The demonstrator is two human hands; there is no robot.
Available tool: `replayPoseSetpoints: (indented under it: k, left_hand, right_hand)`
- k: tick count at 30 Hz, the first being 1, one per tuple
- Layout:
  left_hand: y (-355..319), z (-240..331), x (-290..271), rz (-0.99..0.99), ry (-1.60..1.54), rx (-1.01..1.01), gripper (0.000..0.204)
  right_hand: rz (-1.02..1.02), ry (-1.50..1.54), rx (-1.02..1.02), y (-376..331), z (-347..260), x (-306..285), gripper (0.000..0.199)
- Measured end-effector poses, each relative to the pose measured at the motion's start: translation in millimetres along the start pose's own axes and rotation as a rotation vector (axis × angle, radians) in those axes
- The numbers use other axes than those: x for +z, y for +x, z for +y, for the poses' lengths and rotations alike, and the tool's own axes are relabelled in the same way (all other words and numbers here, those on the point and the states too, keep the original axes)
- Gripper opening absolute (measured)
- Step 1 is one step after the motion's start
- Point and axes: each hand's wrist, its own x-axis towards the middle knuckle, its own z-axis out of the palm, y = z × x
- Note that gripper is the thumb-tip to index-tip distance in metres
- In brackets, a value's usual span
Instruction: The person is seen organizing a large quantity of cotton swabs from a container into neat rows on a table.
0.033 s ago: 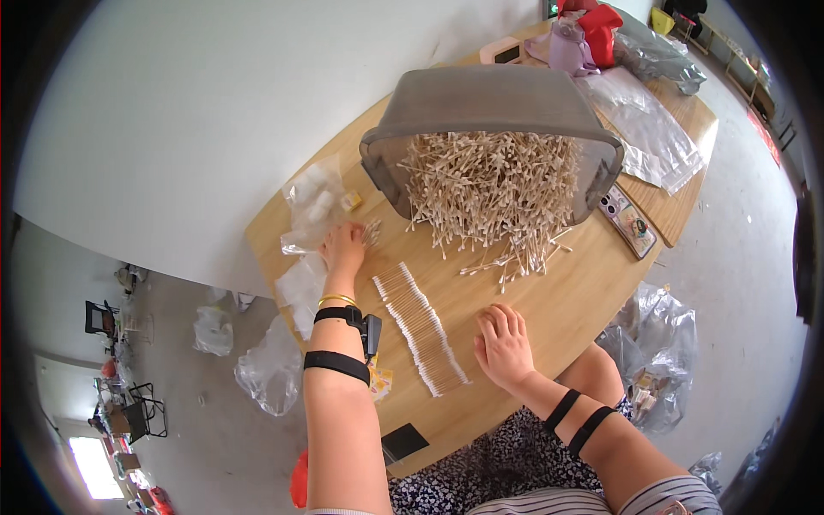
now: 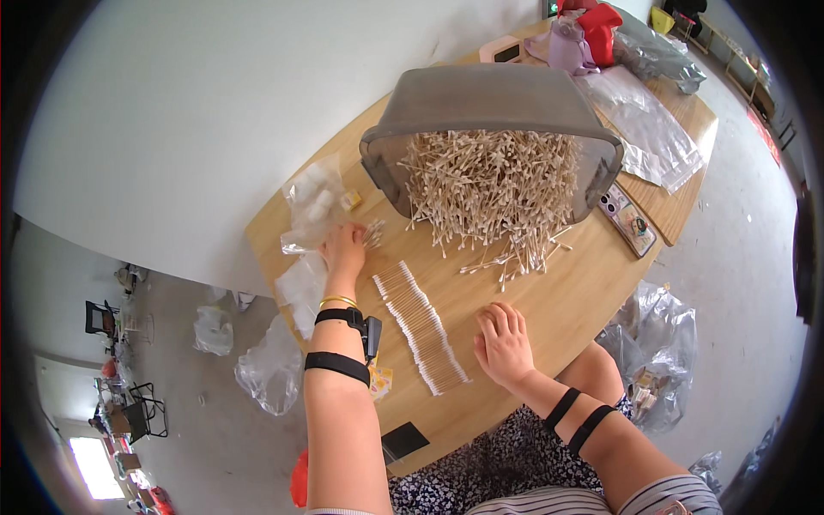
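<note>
At the table's left side, my left hand is closed around a small bunch of cotton swabs, whose ends stick out to the right of the fingers. The palm side is hidden. My right hand rests on the tabletop near the front edge, fingers loosely bent and apart, holding nothing. Between the hands, a long row of cotton swabs lies side by side, slanting from upper left to lower right. Beyond it, a grey plastic bin lies tipped on its side, and a heap of loose swabs spills from its mouth.
Clear plastic bags and a small yellow box lie around my left hand. A phone sits right of the bin. Yellow printed cards lie beneath my left forearm, and a black flat piece near the front edge.
</note>
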Motion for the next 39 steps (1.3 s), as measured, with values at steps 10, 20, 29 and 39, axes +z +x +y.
replayPoseSetpoints:
  k: [10, 20, 29, 39]
  left_hand:
    - [-63.1, 0.6, 5.6, 0.184, -0.202, 0.285, 0.016]
    - [-113.2, 10.9, 23.8, -0.086, 0.135, 0.501, 0.083]
    - [-56.0, 20.6, 28.9, -0.096, 0.163, 0.334, 0.092]
    - [-47.4, 9.6, 33.5, 0.040, -0.324, 0.376, 0.069]
  right_hand:
    - [0.019, -0.013, -0.008, -0.1, -2.9, 3.0, 0.040]
    - [0.049, -0.039, -0.022, 1.5, 0.0, 2.5, 0.039]
    - [0.033, -0.032, -0.001, 0.1, -5.0, 3.5, 0.039]
    - [0.004, -0.033, 0.011, -0.2, -1.8, 2.8, 0.039]
